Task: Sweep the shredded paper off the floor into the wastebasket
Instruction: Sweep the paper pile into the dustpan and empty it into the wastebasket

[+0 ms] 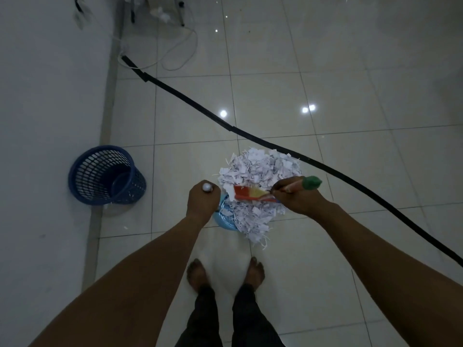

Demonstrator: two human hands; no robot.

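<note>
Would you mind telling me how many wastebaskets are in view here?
1: the blue wastebasket stands by the wall, left of the shredded paper. The frame shows no other.

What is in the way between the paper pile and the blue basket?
Nothing visible. Bare floor tiles lie between the shredded paper and the wastebasket. The black cable runs on the pile's far side, away from that path.

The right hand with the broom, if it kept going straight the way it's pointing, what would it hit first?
The right hand grips the broom with its bristles pointing left over the shredded paper. Going on that way, it would likely meet the paper on the blue dustpan first, then the left hand; depth is unclear.
</note>
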